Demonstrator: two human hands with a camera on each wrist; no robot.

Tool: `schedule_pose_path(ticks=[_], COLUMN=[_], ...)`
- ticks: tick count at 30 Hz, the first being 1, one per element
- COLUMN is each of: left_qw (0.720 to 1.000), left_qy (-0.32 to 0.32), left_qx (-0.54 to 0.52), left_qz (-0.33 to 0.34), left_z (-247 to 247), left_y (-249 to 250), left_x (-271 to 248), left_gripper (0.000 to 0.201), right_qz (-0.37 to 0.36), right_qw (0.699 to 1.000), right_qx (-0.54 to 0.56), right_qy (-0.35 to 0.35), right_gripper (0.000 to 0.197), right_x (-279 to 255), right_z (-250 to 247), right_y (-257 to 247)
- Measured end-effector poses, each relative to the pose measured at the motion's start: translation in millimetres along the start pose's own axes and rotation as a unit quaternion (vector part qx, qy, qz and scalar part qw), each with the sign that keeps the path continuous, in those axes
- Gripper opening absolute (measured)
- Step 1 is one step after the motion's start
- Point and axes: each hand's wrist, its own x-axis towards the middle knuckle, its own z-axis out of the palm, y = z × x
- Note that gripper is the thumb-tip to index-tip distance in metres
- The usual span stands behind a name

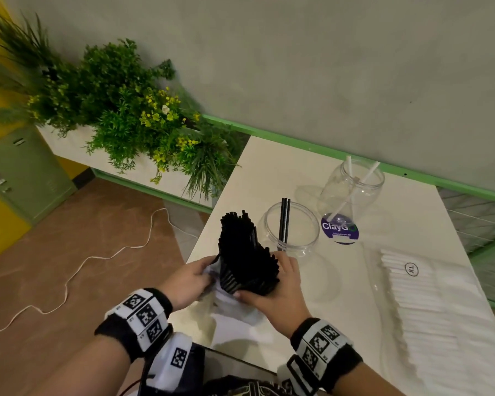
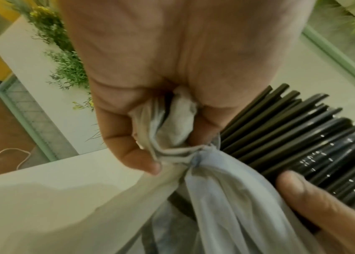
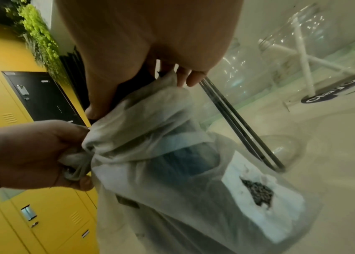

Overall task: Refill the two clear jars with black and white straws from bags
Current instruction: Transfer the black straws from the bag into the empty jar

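A: What was nearest the person?

B: The two hands, at the near left edge of the table (image 1: 340, 281). The left hand (image 1: 187, 281) had its fingers curled tight round the bunched mouth of a thin plastic bag (image 2: 211, 180), gripping only the film. The right hand (image 1: 280, 284) was wrapped round a thick bundle of black straws (image 1: 246, 258), thumb on one side and fingers on the other, closed firmly on it.

A: Were the straws in the bag?

B: Partly. Their lower ends sat inside the bag, seen through the film from the right wrist; their upper ends fanned out above both hands, clear of the table.

A: And beyond the hands?

B: Just past the bundle on the table stood the near jar (image 1: 289, 228), open-topped, with a few black straws leaning in it. Whether the right hand's fingers touched it I could not tell.

A: Further on?

B: The far jar (image 1: 352, 190), near the table's back edge, held two white straws (image 1: 352, 192) crossed. A round purple sticker (image 1: 340, 228) lay on the table at its base.

A: The white supply?

B: A clear bag of white straws (image 1: 429, 307) lay flat along the table's right side, marked XL, well apart from both hands.
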Motion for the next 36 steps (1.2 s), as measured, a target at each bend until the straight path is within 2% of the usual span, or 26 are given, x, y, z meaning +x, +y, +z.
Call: schedule_pose_path(ticks=[3,5,8,10,11,13,14,18,26,28,30,36], left_qw=[1.000,0.997,0.988,0.981,0.979,0.977,0.976,0.976,0.969,0.965,0.965,0.961], left_qy=[-0.023,-0.035,-0.016,0.003,0.014,0.025,0.026,0.024,0.021,0.023,0.024,0.028], left_qx=[-0.007,0.049,0.133,0.173,0.185,0.197,0.201,0.202,0.239,0.252,0.254,0.268], left_qz=[0.016,0.038,0.074,0.085,0.084,0.081,0.079,0.073,0.057,0.064,0.066,0.061], left_z=[-1.6,-3.5,-4.8,-5.2,-5.2,-4.9,-4.6,-6.2,-9.3,-10.4,-11.9,-13.1], left_y=[4.8,4.6,-2.7,-8.2,-9.7,-10.1,-9.5,-11.6,-6.9,-3.8,-2.2,0.8], left_x=[-7.1,-10.8,-10.0,-7.6,-6.1,-3.9,-3.3,0.8,2.0,1.3,0.8,-2.3], left_gripper=[0.054,0.064,0.086,0.093,0.091,0.085,0.082,0.076,0.071,0.066,0.061,0.054], right_qz=[0.021,0.059,0.108,0.131,0.141,0.159,0.158,0.134,0.078,0.076,0.072,0.030], right_qw=[1.000,0.995,0.978,0.969,0.965,0.961,0.959,0.955,0.953,0.946,0.939,0.914], right_qx=[0.021,0.080,0.168,0.203,0.215,0.223,0.232,0.259,0.293,0.315,0.335,0.391], right_qy=[-0.002,-0.031,-0.055,-0.059,-0.054,-0.045,-0.041,-0.046,-0.015,-0.007,0.014,0.099], right_gripper=[0.053,0.044,0.046,0.044,0.042,0.053,0.050,0.013,0.011,0.018,0.023,0.019], right_x=[1.8,2.7,3.6,4.9,5.9,9.4,11.5,22.5,51.8,60.0,68.9,96.7], right_z=[-5.0,-4.1,-3.8,-4.5,-5.4,-10.0,-14.5,-40.2,-83.3,-94.2,-109.3,-152.8], right_y=[-7.4,-11.7,-17.4,-16.7,-15.4,-14.7,-16.6,-32.5,-69.6,-79.2,-91.1,-105.8])
